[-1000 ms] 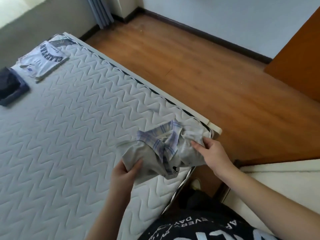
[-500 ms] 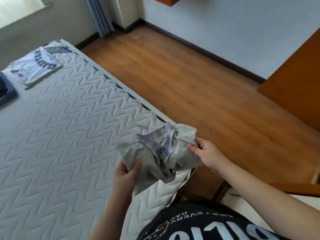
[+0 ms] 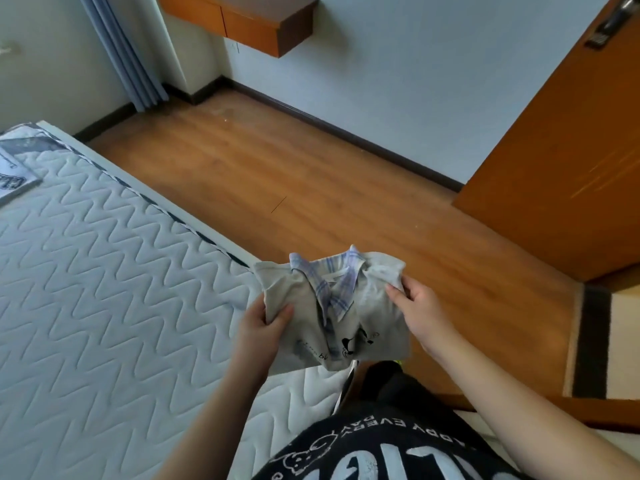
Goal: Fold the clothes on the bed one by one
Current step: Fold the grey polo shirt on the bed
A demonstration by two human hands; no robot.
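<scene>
A folded grey shirt (image 3: 372, 306) with a blue plaid collar and a small black print hangs in the air over the near right corner of the quilted white mattress (image 3: 104, 306). My left hand (image 3: 266, 323) grips its left edge, thumb on top. My right hand (image 3: 419, 306) pinches its right edge. At the far left edge of the mattress lies a folded white shirt with dark lettering (image 3: 14, 178), partly cut off by the frame.
Wooden floor (image 3: 311, 188) runs to the right of the bed. An orange door (image 3: 571, 150) stands at the right, a wall-mounted wooden shelf (image 3: 249, 22) and a grey curtain (image 3: 121, 53) at the back. A beige ledge (image 3: 623, 341) sits by my right arm.
Both hands have lifted the grey shirt off the mattress corner and carried it up and right. The view has swung rightward; the dark folded garment at the left has left the frame.
</scene>
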